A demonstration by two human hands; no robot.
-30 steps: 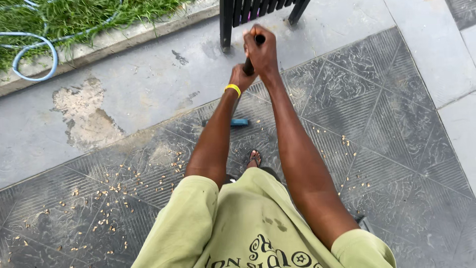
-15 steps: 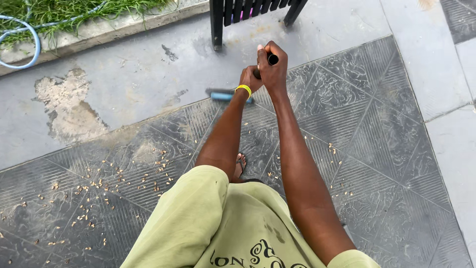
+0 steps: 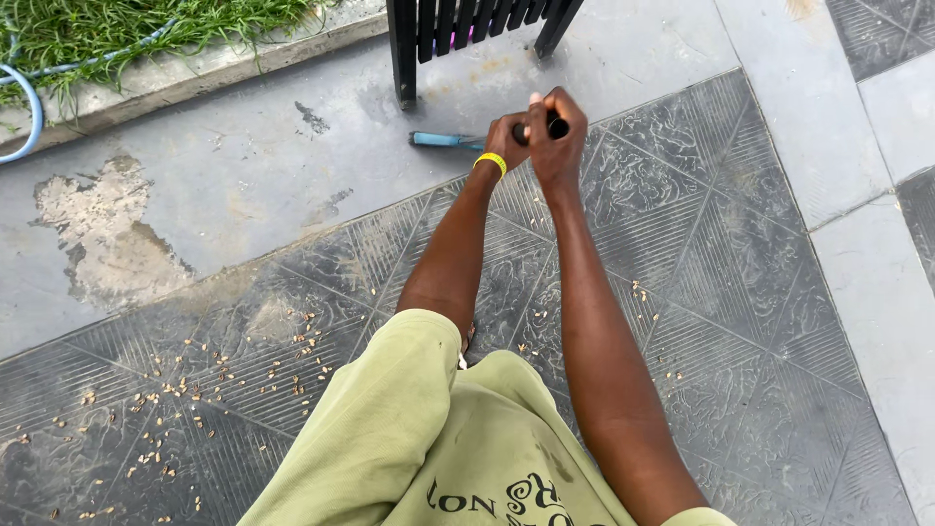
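Both my hands grip the black handle [image 3: 555, 127] of a long-handled sweeping tool, held out in front of me. My left hand [image 3: 506, 138], with a yellow wristband [image 3: 492, 162], is clasped just beside my right hand [image 3: 559, 141], which wraps the handle's top end. The tool's blue head [image 3: 440, 139] rests on the grey concrete by the foot of a black slatted metal frame [image 3: 403, 54]. Small pale husks [image 3: 205, 375] lie scattered over the dark patterned tiles at lower left, with a few more husks [image 3: 643, 297] right of my arm.
The black frame stands at the top centre. A concrete kerb [image 3: 195, 73] borders grass with a blue hose [image 3: 29, 107] at the top left. A pale worn patch [image 3: 102, 239] marks the concrete. Lighter paving slabs [image 3: 877, 282] lie to the right.
The blue head has slid from near my arms out onto the concrete toward the black frame, and my hands have followed forward. The view has shifted with them.
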